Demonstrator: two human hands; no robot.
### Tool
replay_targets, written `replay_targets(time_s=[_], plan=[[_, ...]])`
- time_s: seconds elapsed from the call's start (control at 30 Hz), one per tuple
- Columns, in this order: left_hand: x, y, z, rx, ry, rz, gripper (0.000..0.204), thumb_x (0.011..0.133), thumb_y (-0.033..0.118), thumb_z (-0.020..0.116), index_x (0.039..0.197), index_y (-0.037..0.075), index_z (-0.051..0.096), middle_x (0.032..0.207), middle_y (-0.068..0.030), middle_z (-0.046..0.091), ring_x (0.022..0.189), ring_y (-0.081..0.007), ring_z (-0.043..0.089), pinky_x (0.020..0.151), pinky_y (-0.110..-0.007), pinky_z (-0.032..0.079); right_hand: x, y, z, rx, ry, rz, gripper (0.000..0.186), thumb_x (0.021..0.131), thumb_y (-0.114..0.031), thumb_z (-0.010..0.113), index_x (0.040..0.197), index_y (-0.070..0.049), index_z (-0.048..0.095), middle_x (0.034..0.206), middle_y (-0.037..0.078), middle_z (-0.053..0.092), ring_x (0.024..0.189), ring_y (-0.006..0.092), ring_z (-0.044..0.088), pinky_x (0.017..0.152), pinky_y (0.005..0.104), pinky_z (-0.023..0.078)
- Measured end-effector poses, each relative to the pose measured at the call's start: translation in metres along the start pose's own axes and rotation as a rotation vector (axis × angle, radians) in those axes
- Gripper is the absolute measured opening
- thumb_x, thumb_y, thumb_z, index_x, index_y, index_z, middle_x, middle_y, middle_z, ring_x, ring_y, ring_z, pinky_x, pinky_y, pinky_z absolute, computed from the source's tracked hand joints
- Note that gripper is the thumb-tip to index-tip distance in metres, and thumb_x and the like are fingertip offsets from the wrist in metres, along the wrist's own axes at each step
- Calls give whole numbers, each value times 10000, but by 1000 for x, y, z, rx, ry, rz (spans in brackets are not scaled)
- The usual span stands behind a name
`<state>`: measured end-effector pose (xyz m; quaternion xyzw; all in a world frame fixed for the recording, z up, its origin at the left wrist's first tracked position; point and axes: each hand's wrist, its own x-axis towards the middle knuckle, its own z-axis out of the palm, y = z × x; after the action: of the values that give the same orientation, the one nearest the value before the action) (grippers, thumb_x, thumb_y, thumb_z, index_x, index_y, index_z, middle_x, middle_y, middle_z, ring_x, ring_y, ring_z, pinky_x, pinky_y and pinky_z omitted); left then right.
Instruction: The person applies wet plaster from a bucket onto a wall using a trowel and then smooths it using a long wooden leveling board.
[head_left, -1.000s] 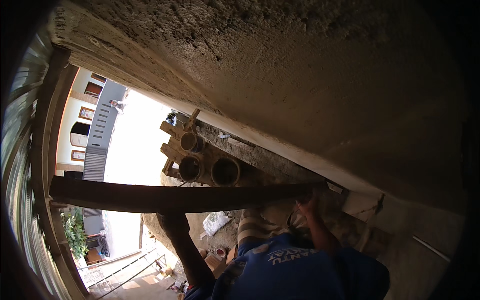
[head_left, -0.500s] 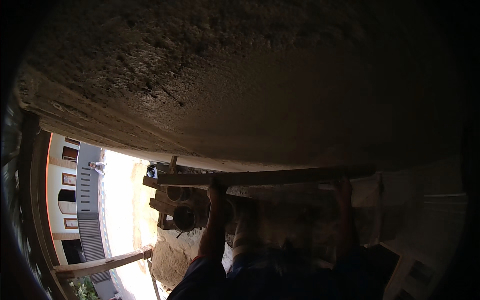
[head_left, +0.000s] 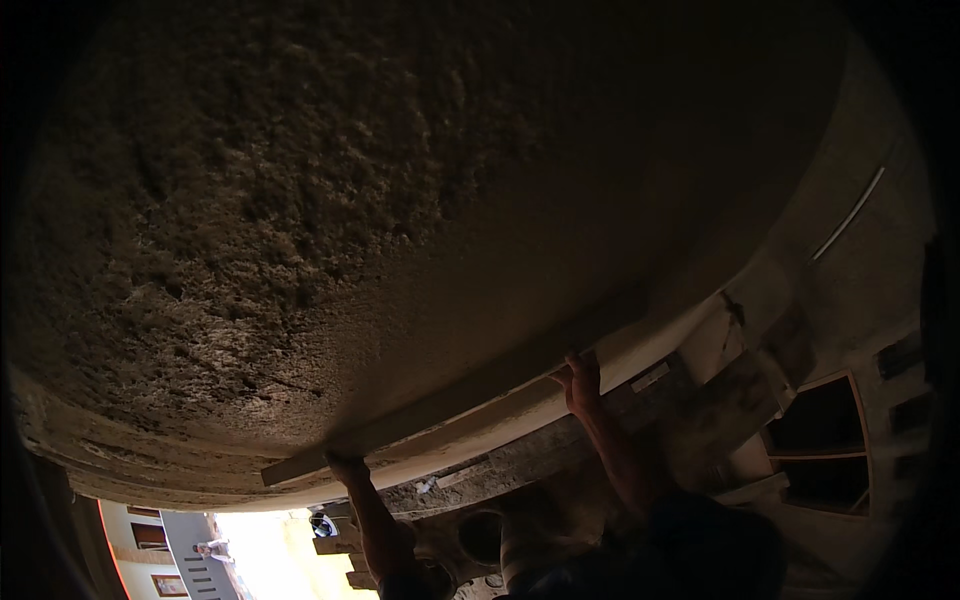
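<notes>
My left hand (head_left: 348, 468) grips a long, straight board (head_left: 455, 395) near its left end. My right hand (head_left: 582, 380) grips it farther right, fingers on its lower edge. The board lies slanting against a large plastered surface (head_left: 250, 260), rough and pitted at left and smoother toward the right, where the board's far end fades into shadow. Both forearms reach up from the lower edge.
Below are buckets (head_left: 480, 540) and wooden planks (head_left: 330, 545), partly dark. At right is a window frame (head_left: 815, 455) and a pale rod (head_left: 848, 213). A distant person (head_left: 212, 550) is in the sunlit area at lower left, by a grey wall (head_left: 188, 565).
The board has risen from across my body, above the buckets, onto the plastered surface, with both hands still on it. The view has tilted, so this surface fills most of the picture.
</notes>
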<state>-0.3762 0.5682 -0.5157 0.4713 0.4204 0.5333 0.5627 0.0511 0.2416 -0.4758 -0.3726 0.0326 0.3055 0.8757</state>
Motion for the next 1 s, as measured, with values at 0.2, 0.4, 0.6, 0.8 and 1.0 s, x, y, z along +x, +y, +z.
replay_targets(time_s=[0.2,0.4,0.6,0.8,1.0], plan=[[-14,85,97,-340,178,-99,446,877,285,481,1236,22,453,1190,-157,508,1083,-281,497,900,-470,443,0,-70,53,-106,15,-286,575,822,-350,641,1247,-54,391,1118,47,487,983,147,527,765,364,538],[-30,224,148,-453,77,-5,499,887,354,367,1230,4,459,1235,-174,489,1137,-321,481,969,-496,383,-24,-209,170,-209,-119,-660,436,844,-333,620,1098,-49,409,913,20,489,762,105,565,522,267,554],[-51,295,178,-521,-320,77,465,878,304,397,1232,9,458,1246,-176,489,1145,-301,484,975,-470,378,-44,-294,223,-196,-195,-758,605,783,-445,658,1047,63,461,861,113,585,635,168,634,489,292,567],[-22,282,150,-486,-107,-24,417,901,304,381,1195,32,496,1171,-152,551,1096,-293,523,932,-461,425,-56,-266,225,-334,-64,-639,643,840,-449,589,1117,89,371,815,174,594,630,198,647,474,292,578],[39,282,59,-446,112,-18,412,898,314,346,1150,52,540,1138,-141,580,1055,-298,557,918,-462,444,-85,-142,249,-185,-144,-663,592,878,-396,534,1154,67,291,780,151,563,588,171,622,440,238,563]])
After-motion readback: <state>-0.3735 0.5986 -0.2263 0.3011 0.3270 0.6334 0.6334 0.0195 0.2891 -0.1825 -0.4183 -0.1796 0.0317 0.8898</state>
